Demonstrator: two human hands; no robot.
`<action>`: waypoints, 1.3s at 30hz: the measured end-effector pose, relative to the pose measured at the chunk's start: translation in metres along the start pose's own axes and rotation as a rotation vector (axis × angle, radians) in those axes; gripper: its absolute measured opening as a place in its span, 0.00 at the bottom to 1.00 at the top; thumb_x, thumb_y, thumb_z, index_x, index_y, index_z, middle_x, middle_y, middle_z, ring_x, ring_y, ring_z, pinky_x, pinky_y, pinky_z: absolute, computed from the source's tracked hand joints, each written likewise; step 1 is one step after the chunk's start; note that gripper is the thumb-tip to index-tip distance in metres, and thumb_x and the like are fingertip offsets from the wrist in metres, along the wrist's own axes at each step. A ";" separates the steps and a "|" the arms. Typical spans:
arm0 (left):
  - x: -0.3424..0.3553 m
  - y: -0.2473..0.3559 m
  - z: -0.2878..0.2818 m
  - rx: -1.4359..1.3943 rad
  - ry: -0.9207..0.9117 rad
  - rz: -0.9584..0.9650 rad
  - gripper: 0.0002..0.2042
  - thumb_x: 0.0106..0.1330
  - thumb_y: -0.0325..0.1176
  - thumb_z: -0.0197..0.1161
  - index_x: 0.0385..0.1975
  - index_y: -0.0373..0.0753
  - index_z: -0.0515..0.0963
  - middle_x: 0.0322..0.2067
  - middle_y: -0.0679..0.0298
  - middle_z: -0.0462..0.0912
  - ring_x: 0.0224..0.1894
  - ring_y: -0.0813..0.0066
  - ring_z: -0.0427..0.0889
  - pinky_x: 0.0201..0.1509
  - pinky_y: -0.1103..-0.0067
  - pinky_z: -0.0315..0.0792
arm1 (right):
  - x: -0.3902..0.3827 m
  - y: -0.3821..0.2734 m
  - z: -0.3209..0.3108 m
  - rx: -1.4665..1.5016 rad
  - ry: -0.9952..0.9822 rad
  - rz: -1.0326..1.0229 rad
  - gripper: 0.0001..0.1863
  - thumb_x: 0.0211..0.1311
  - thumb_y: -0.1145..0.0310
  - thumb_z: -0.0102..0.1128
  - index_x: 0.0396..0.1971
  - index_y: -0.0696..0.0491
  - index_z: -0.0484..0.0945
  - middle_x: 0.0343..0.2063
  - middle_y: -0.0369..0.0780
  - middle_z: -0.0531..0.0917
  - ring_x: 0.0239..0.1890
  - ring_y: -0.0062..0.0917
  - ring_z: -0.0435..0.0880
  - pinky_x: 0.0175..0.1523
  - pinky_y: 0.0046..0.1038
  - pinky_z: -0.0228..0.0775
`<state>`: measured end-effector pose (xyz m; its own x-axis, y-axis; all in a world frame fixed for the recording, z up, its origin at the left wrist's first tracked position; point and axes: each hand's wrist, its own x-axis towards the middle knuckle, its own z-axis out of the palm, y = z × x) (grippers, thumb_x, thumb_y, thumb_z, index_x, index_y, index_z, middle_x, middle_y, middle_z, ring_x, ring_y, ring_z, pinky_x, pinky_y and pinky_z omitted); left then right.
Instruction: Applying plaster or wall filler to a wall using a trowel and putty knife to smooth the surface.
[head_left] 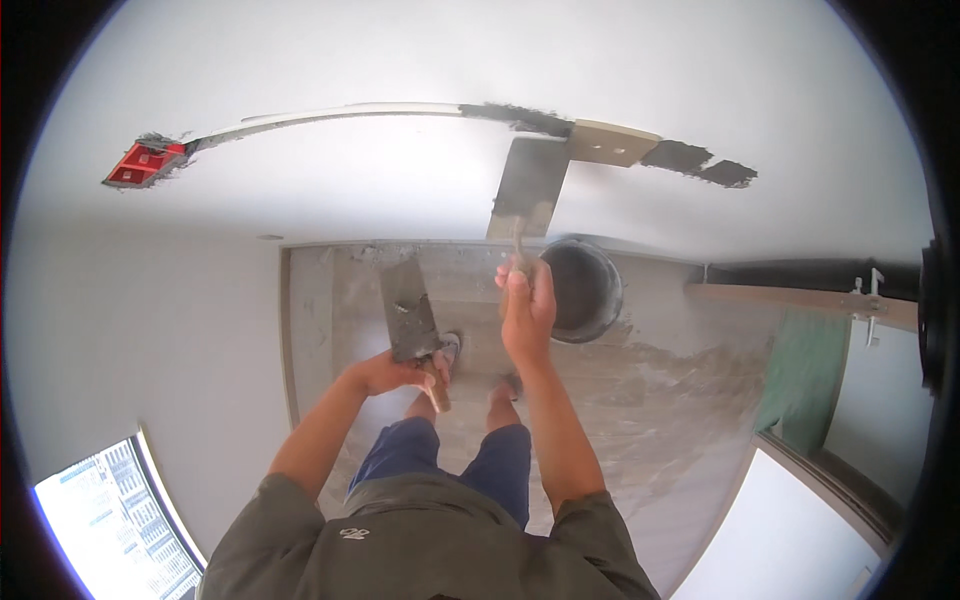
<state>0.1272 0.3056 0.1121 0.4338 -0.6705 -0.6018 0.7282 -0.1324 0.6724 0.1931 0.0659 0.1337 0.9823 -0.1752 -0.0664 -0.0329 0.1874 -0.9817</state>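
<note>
My right hand (526,300) grips the handle of a flat trowel (533,180). The trowel's broad grey blade lies against the white wall, its upper edge at a dark mortar strip (515,118) and beside a beige box cover (613,143). Lower and to the left, my left hand (395,374) is closed around the wooden handle of a second trowel (408,310). Wet grey mortar is spread on that blade. Just right of my right hand, a round dark bucket (582,292) stands on the floor; its contents are too dark to make out.
A groove with a white strip (340,110) runs along the wall to a red electrical box (146,164) at far left. More mortar patches (705,163) lie right of the cover. The tiled floor (650,400) is smeared. A door frame (800,290) stands right, a window (115,520) lower left.
</note>
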 end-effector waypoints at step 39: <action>-0.057 -0.046 -0.069 -0.196 0.076 0.004 0.13 0.59 0.22 0.66 0.42 0.38 0.72 0.43 0.57 0.80 0.51 0.59 0.79 0.58 0.61 0.72 | 0.027 0.037 0.079 -0.009 0.194 -0.121 0.16 0.71 0.61 0.48 0.48 0.57 0.73 0.34 0.35 0.78 0.36 0.18 0.75 0.43 0.23 0.70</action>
<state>0.1055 0.4004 0.0856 0.4702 -0.6125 -0.6354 0.8125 0.0194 0.5826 0.2330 0.1442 0.1094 0.9253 -0.3786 0.0196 0.0802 0.1451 -0.9862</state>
